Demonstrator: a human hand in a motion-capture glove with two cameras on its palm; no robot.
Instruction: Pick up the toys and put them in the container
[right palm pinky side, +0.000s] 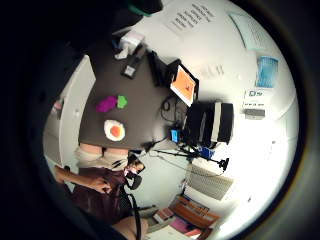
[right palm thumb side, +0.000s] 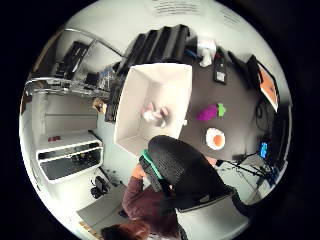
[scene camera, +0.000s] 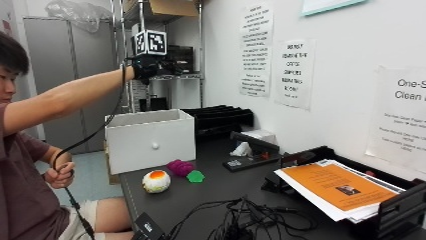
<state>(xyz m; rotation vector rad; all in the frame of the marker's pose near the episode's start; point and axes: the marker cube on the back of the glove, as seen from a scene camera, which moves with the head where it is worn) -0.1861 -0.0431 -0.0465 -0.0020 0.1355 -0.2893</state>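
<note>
so my hand (scene camera: 145, 68) hangs high over the box (scene camera: 150, 141), can't tell its fingers; egg (scene camera: 156, 181) and grapes (scene camera: 180, 167) on the surface (scene camera: 219, 187).

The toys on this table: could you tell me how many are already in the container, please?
Done: one pinkish toy lies inside the white container. In hand: nothing that I can see; the gloved right hand is raised high above the container. Left: the purple and green toy and the egg toy on the table.
</note>
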